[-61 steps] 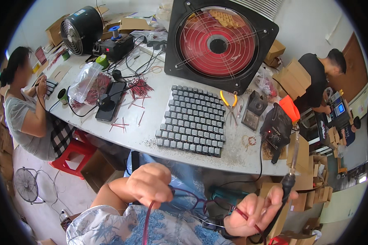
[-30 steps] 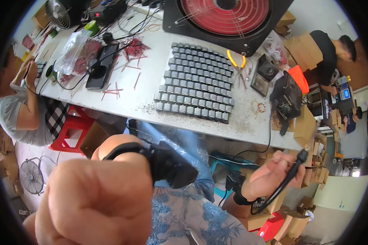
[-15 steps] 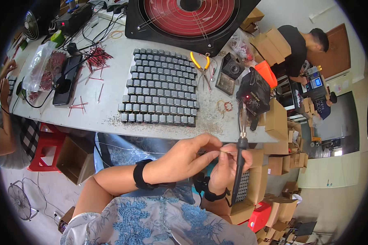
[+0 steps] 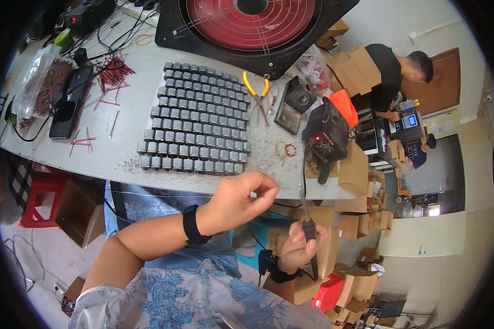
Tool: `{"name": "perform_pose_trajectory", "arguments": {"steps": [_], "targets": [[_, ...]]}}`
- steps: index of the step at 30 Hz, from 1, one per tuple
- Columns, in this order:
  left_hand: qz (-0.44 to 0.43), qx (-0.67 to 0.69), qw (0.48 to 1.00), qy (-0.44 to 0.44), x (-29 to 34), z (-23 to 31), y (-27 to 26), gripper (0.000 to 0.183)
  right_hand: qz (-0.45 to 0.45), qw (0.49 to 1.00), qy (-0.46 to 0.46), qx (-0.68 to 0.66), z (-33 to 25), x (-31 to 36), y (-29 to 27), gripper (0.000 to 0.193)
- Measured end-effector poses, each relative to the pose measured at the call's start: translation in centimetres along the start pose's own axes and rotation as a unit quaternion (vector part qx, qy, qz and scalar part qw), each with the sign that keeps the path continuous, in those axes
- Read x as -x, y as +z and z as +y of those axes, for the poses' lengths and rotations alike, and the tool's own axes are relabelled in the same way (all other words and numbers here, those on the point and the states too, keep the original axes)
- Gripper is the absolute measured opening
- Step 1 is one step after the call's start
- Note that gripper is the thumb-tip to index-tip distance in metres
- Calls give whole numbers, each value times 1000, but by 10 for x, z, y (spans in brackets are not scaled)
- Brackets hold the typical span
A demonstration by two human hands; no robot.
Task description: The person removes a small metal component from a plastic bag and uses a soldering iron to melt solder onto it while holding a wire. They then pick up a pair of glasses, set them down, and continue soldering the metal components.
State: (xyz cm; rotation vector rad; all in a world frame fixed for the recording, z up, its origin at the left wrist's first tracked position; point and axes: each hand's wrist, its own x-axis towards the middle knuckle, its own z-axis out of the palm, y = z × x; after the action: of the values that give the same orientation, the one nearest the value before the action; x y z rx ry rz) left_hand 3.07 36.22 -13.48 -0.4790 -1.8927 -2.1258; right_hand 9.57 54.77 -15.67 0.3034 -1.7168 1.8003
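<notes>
My right hand [image 4: 301,251] is wrapped round the dark handle of a soldering iron [image 4: 308,229], whose metal end points up toward the table edge. To its left, my left hand [image 4: 241,198] is closed in a pinch just off the table's front edge. Whatever its fingertips hold is too small to make out. A thin pale wire [image 4: 159,194] runs from the left toward that hand. Beyond it, rows of small grey, box-shaped metal parts [image 4: 195,120] stand packed together on the table. A black soldering station [image 4: 326,134] with a red light sits at the right.
Orange-handled pliers [image 4: 256,88], a black stand [image 4: 293,104] and a copper-coloured ring [image 4: 290,149] lie right of the parts. Red wires [image 4: 115,71], a phone [image 4: 71,104] and a plastic bag [image 4: 38,82] are at left. A large fan [image 4: 252,33] stands behind. Another person [image 4: 392,71] works at far right.
My hands have come apart: the right hand has moved down with the soldering iron, and the left hand now pinches alone. The view has shifted, moving the table things left in the picture.
</notes>
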Motion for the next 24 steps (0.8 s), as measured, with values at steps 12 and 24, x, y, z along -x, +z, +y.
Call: {"name": "perform_pose_trajectory", "arguments": {"steps": [12, 24], "targets": [[18, -28, 998, 60, 2, -11, 9, 9, 44, 989, 82, -115, 7, 0, -3, 27], [18, -70, 988, 138, 4, -10, 10, 11, 18, 991, 72, -111, 9, 6, -5, 27]]}}
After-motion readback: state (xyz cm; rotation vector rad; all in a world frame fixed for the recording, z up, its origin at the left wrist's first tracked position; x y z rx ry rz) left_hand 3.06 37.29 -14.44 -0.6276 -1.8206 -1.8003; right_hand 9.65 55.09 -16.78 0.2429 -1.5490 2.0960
